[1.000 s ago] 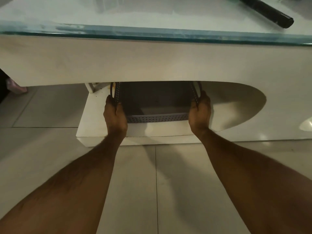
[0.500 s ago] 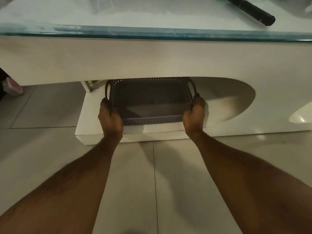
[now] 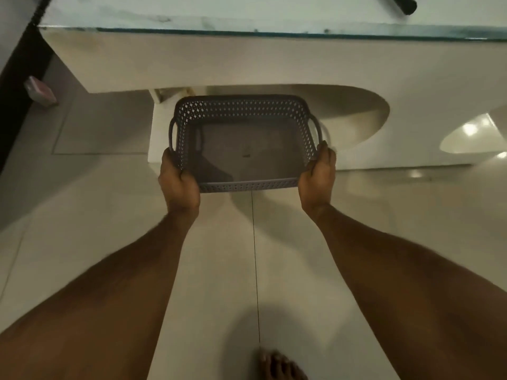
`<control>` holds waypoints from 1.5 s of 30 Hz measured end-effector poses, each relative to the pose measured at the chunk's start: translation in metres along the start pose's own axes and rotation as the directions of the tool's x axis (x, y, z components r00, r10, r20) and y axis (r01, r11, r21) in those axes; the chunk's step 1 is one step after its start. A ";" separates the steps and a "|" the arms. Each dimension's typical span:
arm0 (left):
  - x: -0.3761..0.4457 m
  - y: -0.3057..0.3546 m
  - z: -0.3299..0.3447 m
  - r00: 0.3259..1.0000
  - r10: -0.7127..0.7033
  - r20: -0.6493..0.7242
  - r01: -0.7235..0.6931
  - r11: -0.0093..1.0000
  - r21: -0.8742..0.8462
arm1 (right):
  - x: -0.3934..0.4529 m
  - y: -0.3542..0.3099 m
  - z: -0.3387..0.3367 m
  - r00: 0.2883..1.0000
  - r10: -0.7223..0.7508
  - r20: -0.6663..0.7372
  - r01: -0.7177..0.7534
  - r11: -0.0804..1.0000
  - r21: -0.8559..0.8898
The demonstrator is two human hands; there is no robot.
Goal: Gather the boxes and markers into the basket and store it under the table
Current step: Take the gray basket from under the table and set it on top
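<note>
A grey perforated plastic basket (image 3: 241, 111) with loop handles hangs in front of the white table's lower opening, above the tiled floor. Nothing lies inside it. My left hand (image 3: 178, 182) grips its near left corner and my right hand (image 3: 318, 174) grips its near right corner. A black cylindrical marker (image 3: 403, 4) lies on the glass tabletop (image 3: 192, 12) at the far right. No boxes are in view.
The white table body (image 3: 274, 64) has an arched cut-out (image 3: 356, 111) with a low base ledge. A small pink object (image 3: 41, 90) sits on the floor at far left beside a dark edge. A bare foot (image 3: 279, 366) stands on the tiles below.
The basket has come out from under the table toward me and risen, held by both hands. The view has tilted down, showing more floor and a foot.
</note>
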State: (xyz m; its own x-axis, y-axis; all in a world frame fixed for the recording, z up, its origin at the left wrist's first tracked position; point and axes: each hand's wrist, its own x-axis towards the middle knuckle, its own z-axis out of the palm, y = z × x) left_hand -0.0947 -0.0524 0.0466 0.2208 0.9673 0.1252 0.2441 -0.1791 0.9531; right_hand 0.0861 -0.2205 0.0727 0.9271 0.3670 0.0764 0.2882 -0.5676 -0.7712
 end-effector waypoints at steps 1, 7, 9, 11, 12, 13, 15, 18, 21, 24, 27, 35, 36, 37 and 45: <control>-0.010 0.006 -0.010 1.000 -0.008 -0.001 0.008 1.000 0.012 | -0.012 -0.004 -0.009 1.000 0.012 0.012 -0.011 1.000 -0.011; -0.076 0.062 -0.070 0.996 -0.087 0.025 0.085 0.995 0.060 | -0.076 -0.028 -0.077 0.999 0.033 0.028 -0.032 0.999 -0.032; -0.093 0.091 -0.089 0.994 -0.103 0.036 0.100 0.993 0.060 | -0.094 -0.047 -0.106 0.999 0.031 0.035 -0.030 0.999 -0.031; -0.107 0.120 -0.106 0.993 -0.107 0.042 0.105 0.993 0.062 | -0.108 -0.064 -0.134 0.997 0.056 0.052 -0.054 0.997 -0.050; -0.114 0.136 -0.115 0.993 -0.111 0.043 0.108 0.992 0.068 | -0.115 -0.075 -0.148 0.996 0.066 0.064 -0.063 0.996 -0.056; -0.119 0.152 -0.124 0.993 -0.112 0.044 0.109 0.992 0.069 | -0.121 -0.085 -0.163 0.995 0.067 0.073 -0.063 0.996 -0.062; -0.128 0.182 -0.137 0.991 -0.121 0.062 0.118 0.992 0.044 | -0.131 -0.101 -0.189 0.995 0.057 0.079 -0.051 0.996 -0.070; -0.135 0.226 -0.151 0.986 -0.147 0.083 0.147 0.989 0.010 | -0.141 -0.128 -0.227 0.997 0.044 0.069 -0.039 0.997 -0.063; -0.132 0.262 -0.158 0.990 -0.112 0.088 0.113 0.994 -0.008 | -0.138 -0.155 -0.253 0.998 0.018 0.052 -0.016 0.999 -0.033; -0.114 0.294 -0.157 0.995 -0.056 0.086 0.058 0.998 -0.019 | -0.118 -0.185 -0.267 1.000 0.014 0.020 -0.014 1.000 -0.004; -0.087 0.316 -0.151 0.996 -0.037 0.076 0.041 0.998 -0.051 | -0.092 -0.209 -0.271 1.000 -0.014 0.001 0.014 1.000 -0.004; 0.007 0.339 -0.119 0.999 0.009 0.040 -0.005 0.995 -0.095 | -0.004 -0.257 -0.242 0.998 -0.065 -0.026 0.066 0.997 0.034; 0.020 0.338 -0.113 0.999 0.020 0.032 -0.017 0.997 -0.082 | 0.008 -0.260 -0.235 0.996 -0.078 -0.036 0.080 0.996 0.041; 0.032 0.336 -0.107 0.999 0.030 0.031 -0.027 0.997 -0.079 | 0.020 -0.264 -0.228 0.995 -0.092 -0.043 0.094 0.994 0.047; 0.108 0.300 -0.061 1.000 0.001 0.022 0.000 0.999 -0.045 | 0.098 -0.258 -0.166 0.998 -0.066 0.017 0.064 0.992 0.112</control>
State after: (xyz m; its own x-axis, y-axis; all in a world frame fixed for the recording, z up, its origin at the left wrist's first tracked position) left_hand -0.0550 0.0091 0.3622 0.2417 0.9630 0.1196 0.2012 -0.1703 0.9646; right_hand 0.1421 -0.1605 0.3844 0.9016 0.4165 0.1165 0.3183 -0.4568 -0.8307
